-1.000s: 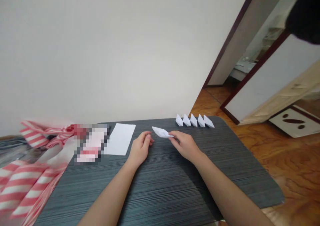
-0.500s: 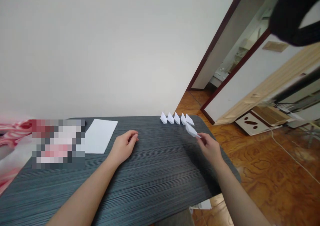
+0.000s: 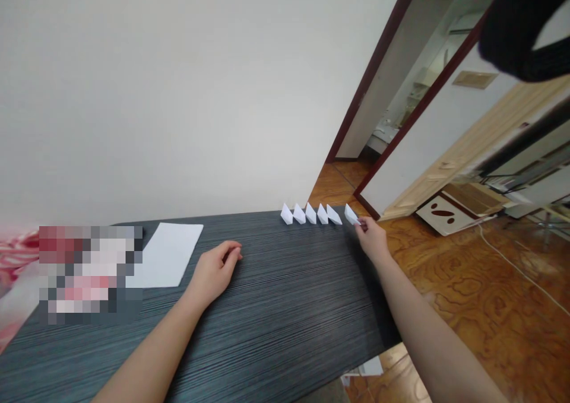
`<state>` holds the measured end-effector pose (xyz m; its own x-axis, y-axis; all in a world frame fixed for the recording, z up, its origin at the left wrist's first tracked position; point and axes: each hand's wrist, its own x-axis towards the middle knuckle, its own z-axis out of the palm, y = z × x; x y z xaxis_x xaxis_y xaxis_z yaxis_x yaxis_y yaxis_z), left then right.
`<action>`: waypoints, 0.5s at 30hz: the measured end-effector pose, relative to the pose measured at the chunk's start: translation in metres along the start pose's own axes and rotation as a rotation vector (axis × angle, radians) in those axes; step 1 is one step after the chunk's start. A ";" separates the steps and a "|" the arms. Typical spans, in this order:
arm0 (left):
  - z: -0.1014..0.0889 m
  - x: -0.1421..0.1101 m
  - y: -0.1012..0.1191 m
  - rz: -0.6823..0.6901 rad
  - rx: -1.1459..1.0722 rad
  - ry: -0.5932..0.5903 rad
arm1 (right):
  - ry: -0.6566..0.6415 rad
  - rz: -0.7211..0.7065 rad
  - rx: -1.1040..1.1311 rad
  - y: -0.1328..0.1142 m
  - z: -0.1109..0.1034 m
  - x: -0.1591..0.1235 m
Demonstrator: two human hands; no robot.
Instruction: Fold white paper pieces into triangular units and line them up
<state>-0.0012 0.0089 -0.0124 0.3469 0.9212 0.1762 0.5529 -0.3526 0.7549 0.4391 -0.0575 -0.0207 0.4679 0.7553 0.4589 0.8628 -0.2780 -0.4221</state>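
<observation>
At the right end of the dark table (image 3: pixel 267 296), my right hand (image 3: pixel 374 238) pinches a white folded paper boat (image 3: pixel 351 214) by its near tip. The boat is close to the table's far right corner; whether it touches the surface I cannot tell. Just left of it, several similar paper boats (image 3: pixel 310 214) stand in a row along the back edge. My left hand (image 3: pixel 217 271) rests on the table with its fingers loosely curled, and nothing shows in it. A stack of white paper sheets (image 3: pixel 167 254) lies to its left.
A blurred-out flat object (image 3: pixel 95 266) lies left of the paper, beside red-and-white striped cloth (image 3: pixel 18 251). Behind the table rises a plain wall (image 3: pixel 178 94). Wooden floor (image 3: pixel 481 308) and a white box (image 3: pixel 445 213) are to the right.
My right hand has carried its paper boat right and back, from in front of the row to beside its right end. My left hand stays put while the view shifts slightly.
</observation>
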 end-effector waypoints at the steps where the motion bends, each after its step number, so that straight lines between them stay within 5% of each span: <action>1: 0.000 0.000 0.000 0.001 0.004 0.000 | -0.006 -0.002 -0.009 0.000 0.005 0.002; 15: 0.000 0.000 0.001 0.017 0.005 -0.006 | -0.078 -0.059 -0.062 0.003 0.023 0.007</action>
<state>-0.0007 0.0083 -0.0118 0.3611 0.9140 0.1848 0.5507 -0.3689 0.7487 0.4408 -0.0396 -0.0371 0.4020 0.8147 0.4179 0.8997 -0.2665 -0.3459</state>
